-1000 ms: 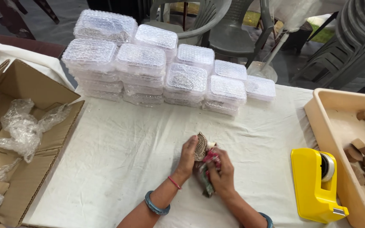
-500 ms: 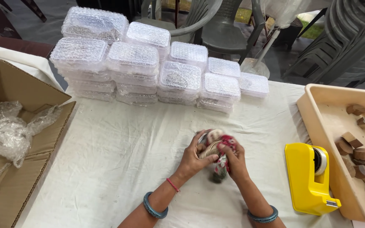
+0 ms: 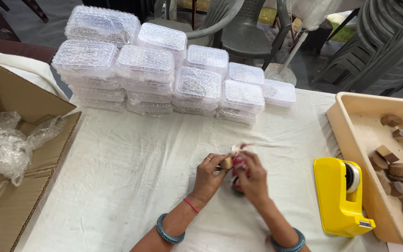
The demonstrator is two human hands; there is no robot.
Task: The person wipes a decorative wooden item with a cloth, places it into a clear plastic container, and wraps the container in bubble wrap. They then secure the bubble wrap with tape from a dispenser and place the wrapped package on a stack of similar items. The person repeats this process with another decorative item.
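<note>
My left hand (image 3: pixel 209 176) and my right hand (image 3: pixel 252 178) meet at the middle of a table under a white cloth (image 3: pixel 131 172). Together they hold a small wooden block (image 3: pixel 226 163) partly wrapped in red and white wrapping (image 3: pixel 239 161). The left fingers pinch the block from the left. My right hand covers the wrapping from the right, and motion blur hides its detail. Both wrists wear teal bangles.
Stacks of clear lidded plastic boxes (image 3: pixel 164 77) fill the far side of the table. A yellow tape dispenser (image 3: pixel 343 196) stands right of my hands, beside a beige tray (image 3: pixel 355 126) of wooden blocks. An open cardboard box (image 3: pixel 19 168) with bubble wrap sits at left. Grey chairs stand beyond.
My hands have turned the wrapped block between them, and it now sits higher between the fingers. The view has shifted slightly.
</note>
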